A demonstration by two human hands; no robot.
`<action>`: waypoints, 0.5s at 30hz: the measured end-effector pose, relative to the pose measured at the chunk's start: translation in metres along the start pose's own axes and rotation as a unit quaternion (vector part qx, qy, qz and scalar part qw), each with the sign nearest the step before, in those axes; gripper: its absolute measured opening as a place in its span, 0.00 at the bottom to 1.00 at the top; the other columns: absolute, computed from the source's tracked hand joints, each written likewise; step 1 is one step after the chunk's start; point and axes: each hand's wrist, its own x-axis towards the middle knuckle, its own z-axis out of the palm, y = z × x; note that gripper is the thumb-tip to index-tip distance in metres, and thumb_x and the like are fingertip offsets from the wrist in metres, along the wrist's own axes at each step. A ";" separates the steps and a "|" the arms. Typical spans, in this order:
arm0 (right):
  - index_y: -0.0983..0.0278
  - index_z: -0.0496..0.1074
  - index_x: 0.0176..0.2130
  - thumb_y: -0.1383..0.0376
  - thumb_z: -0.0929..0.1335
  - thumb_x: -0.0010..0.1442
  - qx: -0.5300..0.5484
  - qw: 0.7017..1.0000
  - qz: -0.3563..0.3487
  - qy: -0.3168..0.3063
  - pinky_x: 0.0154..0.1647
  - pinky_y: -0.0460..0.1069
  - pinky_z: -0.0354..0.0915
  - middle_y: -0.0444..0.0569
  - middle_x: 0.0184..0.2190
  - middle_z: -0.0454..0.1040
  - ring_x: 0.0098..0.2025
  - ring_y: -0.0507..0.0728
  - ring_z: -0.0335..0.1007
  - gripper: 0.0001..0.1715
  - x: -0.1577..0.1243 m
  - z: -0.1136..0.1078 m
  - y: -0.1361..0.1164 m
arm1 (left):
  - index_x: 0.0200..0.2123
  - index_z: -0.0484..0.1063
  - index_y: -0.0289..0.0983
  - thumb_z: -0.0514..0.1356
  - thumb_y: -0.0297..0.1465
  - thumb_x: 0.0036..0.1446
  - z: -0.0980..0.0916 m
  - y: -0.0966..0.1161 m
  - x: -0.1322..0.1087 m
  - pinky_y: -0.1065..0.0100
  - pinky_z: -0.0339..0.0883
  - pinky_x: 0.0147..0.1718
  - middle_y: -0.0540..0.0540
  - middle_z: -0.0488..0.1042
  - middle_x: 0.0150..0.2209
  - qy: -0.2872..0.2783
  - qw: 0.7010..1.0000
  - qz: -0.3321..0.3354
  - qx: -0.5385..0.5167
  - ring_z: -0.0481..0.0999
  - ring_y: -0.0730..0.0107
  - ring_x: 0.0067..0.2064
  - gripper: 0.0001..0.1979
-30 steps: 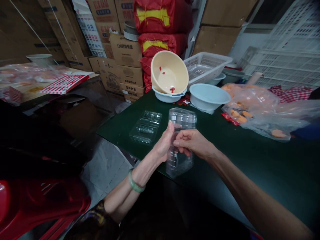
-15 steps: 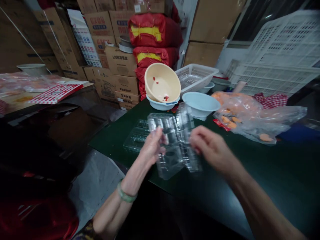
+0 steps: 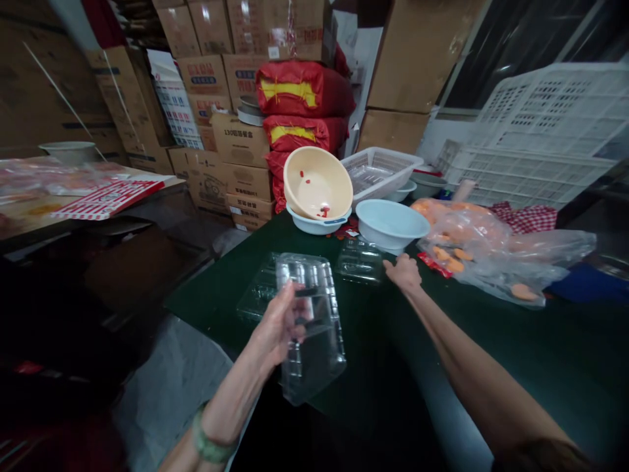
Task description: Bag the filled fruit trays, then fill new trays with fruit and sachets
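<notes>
My left hand is closed on the left edge of a clear plastic clamshell tray, held tilted above the near edge of the dark green table. My right hand is stretched out far over the table, fingers curled at the right edge of a second clear tray that lies flat just in front of a pale blue bowl. A third clear tray lies on the table behind the one in my left hand.
A beige bowl with a few red bits leans in a pale bowl. A white basket, clear bags of orange pieces, white crates, red sacks and cardboard boxes surround the table.
The stack held in both hands has come apart. My right hand carried one tray away and set it down by the blue bowl; my left hand keeps the other, now lower and nearer.
</notes>
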 end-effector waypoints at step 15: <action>0.65 0.64 0.22 0.58 0.71 0.47 0.152 0.884 -0.117 -0.426 0.13 0.41 0.54 0.37 0.11 0.64 0.12 0.46 0.58 0.15 -0.133 -0.006 0.005 | 0.45 0.62 0.35 0.44 0.61 0.49 0.049 -0.052 -0.016 0.76 0.50 0.11 0.48 0.68 0.17 -0.095 0.992 -0.060 0.058 0.69 0.68 0.15 0.37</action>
